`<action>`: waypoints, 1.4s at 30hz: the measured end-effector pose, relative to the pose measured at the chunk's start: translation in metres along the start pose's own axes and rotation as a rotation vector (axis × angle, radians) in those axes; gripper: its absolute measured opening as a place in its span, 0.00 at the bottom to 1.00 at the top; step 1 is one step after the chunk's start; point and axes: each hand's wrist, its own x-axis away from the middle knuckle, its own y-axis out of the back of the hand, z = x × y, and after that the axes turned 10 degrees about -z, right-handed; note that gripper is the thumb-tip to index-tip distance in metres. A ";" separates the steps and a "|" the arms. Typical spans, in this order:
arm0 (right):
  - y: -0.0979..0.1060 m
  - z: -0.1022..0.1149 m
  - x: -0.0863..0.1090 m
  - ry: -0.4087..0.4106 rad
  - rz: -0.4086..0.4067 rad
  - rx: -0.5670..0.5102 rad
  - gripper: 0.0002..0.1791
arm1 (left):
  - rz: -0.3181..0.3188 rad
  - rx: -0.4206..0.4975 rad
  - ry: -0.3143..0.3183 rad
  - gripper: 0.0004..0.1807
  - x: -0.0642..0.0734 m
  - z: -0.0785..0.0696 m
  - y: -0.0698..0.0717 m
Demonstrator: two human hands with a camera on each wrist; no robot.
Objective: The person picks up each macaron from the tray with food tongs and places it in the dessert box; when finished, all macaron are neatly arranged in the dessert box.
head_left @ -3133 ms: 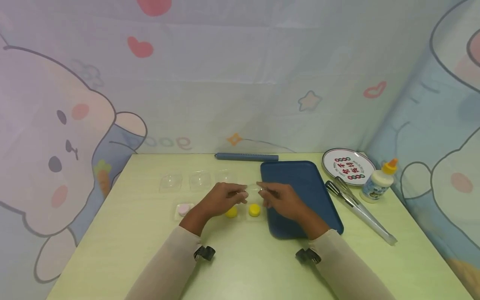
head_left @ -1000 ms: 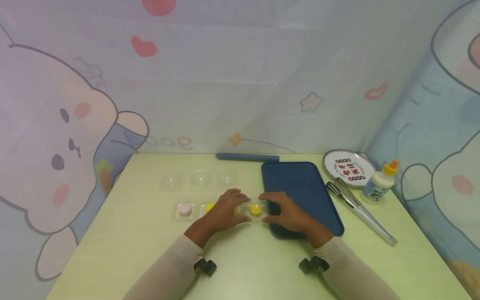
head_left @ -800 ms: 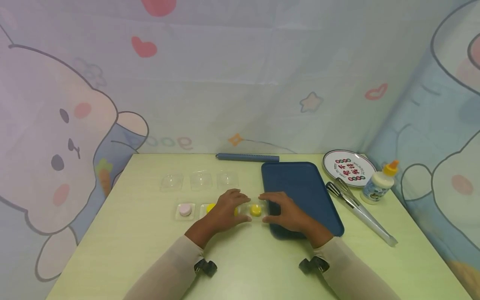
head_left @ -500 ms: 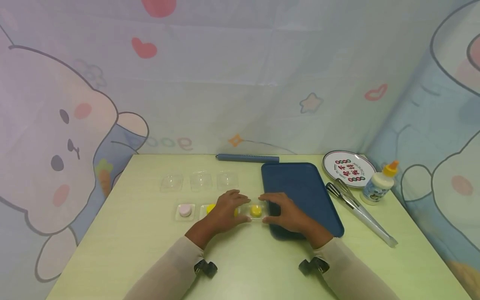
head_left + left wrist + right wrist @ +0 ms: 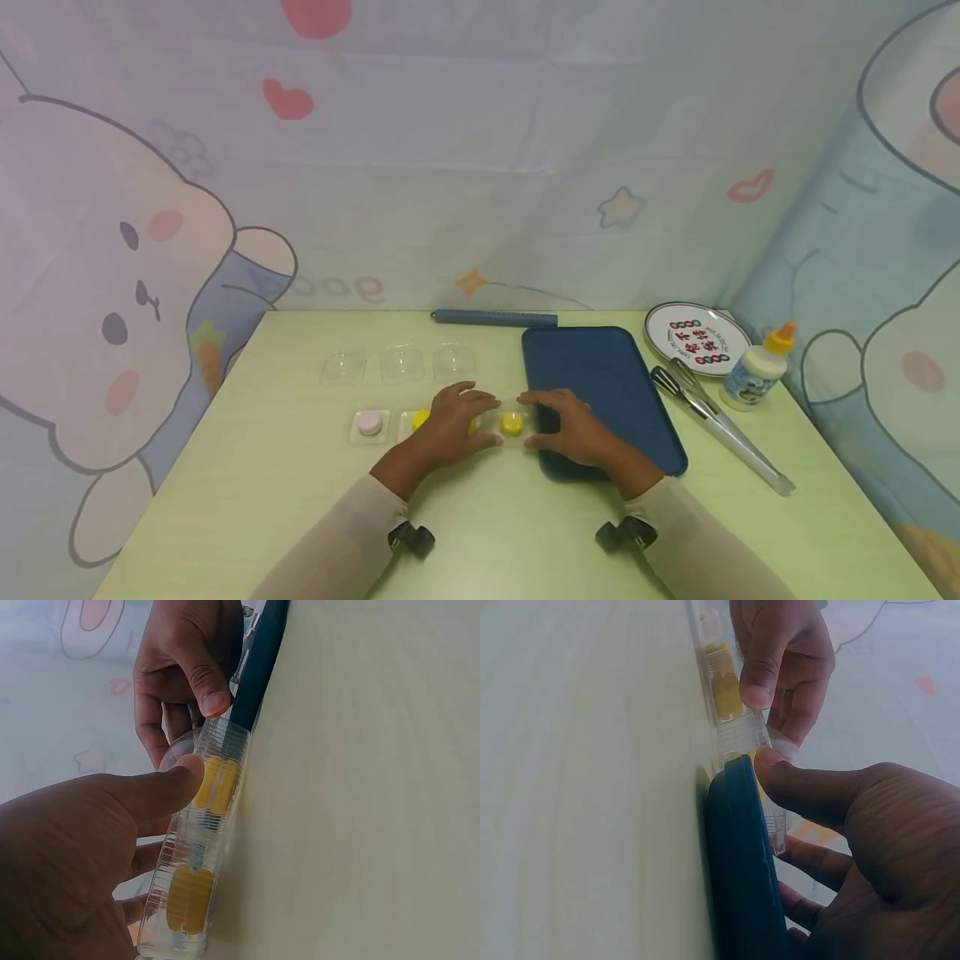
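Note:
A clear plastic box (image 5: 227, 735) with a yellow macaron (image 5: 512, 423) inside sits between my two hands at the tray's left edge. My left hand (image 5: 450, 421) holds its left side, thumb at the near edge and fingers at the far edge. On the right side, my right hand (image 5: 567, 423) grips it the same way; its thumb lies on the near top edge in the right wrist view. Another boxed yellow macaron (image 5: 190, 898) is partly hidden behind my left hand. Farther left, a third yellow macaron (image 5: 420, 418) and a pink macaron (image 5: 369, 422) sit in clear bases.
Three clear lids (image 5: 402, 364) stand in a row behind the macarons. A dark blue tray (image 5: 600, 367) lies under my right hand. Beyond it are tongs (image 5: 723, 429), a printed plate (image 5: 663, 333) and a glue-like bottle (image 5: 753, 375). A grey-blue rod (image 5: 493, 317) lies at the back edge.
About three seconds ago both hands held a clear lid behind the rightmost yellow macaron. They have since lowered it toward me onto that macaron's base. Over the last second the hands barely moved.

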 end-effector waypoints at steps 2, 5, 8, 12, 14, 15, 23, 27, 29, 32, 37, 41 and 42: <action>0.000 0.000 -0.001 -0.010 0.002 0.001 0.37 | 0.006 -0.012 0.012 0.30 0.000 -0.001 0.001; 0.000 0.002 -0.001 -0.012 0.002 0.006 0.37 | 0.017 -0.027 0.034 0.30 0.000 -0.003 0.001; 0.001 0.004 -0.002 -0.002 0.001 0.008 0.38 | 0.039 -0.039 0.050 0.33 -0.001 -0.002 0.002; 0.003 0.004 -0.004 0.043 -0.011 0.003 0.39 | 0.050 -0.050 0.087 0.37 -0.002 0.004 0.010; 0.005 0.005 -0.005 0.067 -0.022 -0.002 0.40 | 0.032 -0.051 0.114 0.38 -0.003 0.009 0.016; 0.006 0.006 -0.006 0.071 -0.028 -0.007 0.40 | 0.021 -0.045 0.125 0.38 -0.003 0.011 0.020; 0.008 0.016 -0.014 0.042 -0.032 -0.024 0.37 | -0.011 -0.039 0.221 0.39 -0.004 0.030 0.038; 0.003 0.020 -0.022 0.008 -0.018 -0.001 0.36 | -0.009 -0.075 0.258 0.40 -0.005 0.039 0.041; 0.001 0.024 -0.025 -0.004 -0.005 0.016 0.36 | -0.001 -0.084 0.276 0.40 -0.006 0.041 0.042; 0.000 0.030 -0.032 -0.017 0.010 0.029 0.36 | 0.000 -0.092 0.297 0.40 -0.007 0.044 0.044; -0.004 0.040 -0.043 -0.025 0.030 0.013 0.36 | -0.006 -0.091 0.326 0.40 -0.011 0.048 0.046; -0.010 0.043 -0.052 -0.031 0.050 0.015 0.37 | 0.005 -0.095 0.351 0.40 -0.014 0.051 0.047; -0.011 0.044 -0.054 -0.036 0.054 0.017 0.37 | 0.008 -0.097 0.356 0.40 -0.014 0.051 0.048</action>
